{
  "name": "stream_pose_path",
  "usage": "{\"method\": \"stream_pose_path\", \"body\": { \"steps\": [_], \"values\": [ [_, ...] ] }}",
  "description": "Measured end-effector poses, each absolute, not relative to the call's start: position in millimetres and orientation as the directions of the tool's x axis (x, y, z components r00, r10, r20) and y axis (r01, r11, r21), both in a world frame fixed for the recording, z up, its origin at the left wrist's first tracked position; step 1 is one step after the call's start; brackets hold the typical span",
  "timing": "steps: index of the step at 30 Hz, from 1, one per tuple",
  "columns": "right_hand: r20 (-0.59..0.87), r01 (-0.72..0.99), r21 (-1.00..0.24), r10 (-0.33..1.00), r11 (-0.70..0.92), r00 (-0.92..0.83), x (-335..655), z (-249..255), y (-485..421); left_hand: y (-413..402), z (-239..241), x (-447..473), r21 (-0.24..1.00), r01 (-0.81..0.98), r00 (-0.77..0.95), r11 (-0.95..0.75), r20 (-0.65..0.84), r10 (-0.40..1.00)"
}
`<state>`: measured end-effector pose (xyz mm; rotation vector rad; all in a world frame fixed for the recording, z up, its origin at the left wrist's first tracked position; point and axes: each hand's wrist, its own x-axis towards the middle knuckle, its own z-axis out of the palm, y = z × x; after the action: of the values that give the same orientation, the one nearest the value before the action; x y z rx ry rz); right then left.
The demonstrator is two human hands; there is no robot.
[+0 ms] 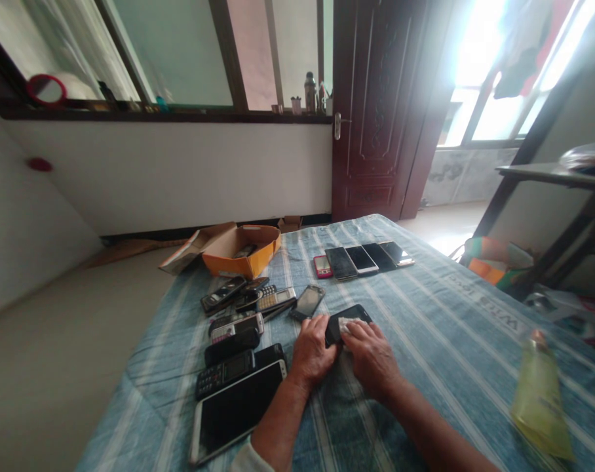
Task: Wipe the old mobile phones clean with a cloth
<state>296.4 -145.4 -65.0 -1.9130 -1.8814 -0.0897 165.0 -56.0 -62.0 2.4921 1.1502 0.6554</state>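
A black smartphone lies on the striped cloth under my hands. My left hand grips it by its left edge, fingers curled. My right hand presses a crumpled white tissue against its dark screen, and the fingertips cover part of both. Just beyond my left hand is a grey touchscreen phone. Left of my forearm are a large white-framed phone, a black keypad phone and a loose pile of old phones.
An open orange cardboard box stands at the far left edge of the striped bed cover. Several smartphones lie in a row at the back, beside a small red phone. A yellow spray bottle rests at right.
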Motion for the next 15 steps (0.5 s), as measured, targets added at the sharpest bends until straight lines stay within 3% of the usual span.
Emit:
{"method": "stream_pose_path", "body": {
  "steps": [15],
  "values": [
    [0.3,0.965,-0.246,0.939,-0.093,0.167,306.7,-58.1,-145.4,-59.4,-55.7,164.7,0.472,0.629,0.574,-0.618,0.255,0.778]
  ]
}}
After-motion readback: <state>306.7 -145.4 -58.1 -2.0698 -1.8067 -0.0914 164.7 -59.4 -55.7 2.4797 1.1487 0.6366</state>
